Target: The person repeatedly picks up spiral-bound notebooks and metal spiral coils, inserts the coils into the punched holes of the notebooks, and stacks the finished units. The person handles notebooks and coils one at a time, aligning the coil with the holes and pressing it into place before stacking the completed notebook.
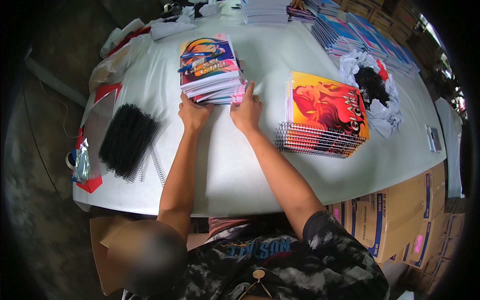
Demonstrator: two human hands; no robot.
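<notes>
A stack of colourful-covered notebooks (212, 75) lies at the middle of the table, its layers slightly askew. Blue, slim pen-like items (200, 61) rest across the top cover. My left hand (195, 114) grips the stack's near left corner, and my right hand (246, 111) holds the near right corner; their undersides of fingers are partly hidden. To the right sits a pile of spiral-bound notebooks (325, 107) with orange and red covers, coils toward me. Left of my arms lies a heap of black spiral binding coils (127, 140), a few loose ones beside it.
Crumpled white paper (387, 120) with black coils lies at the right. Stacks of blue-covered books (340, 35) and a white stack (264, 11) stand at the far side, with a co-worker's hand (298, 4) nearby. Cardboard boxes (385, 220) sit below the table's right edge.
</notes>
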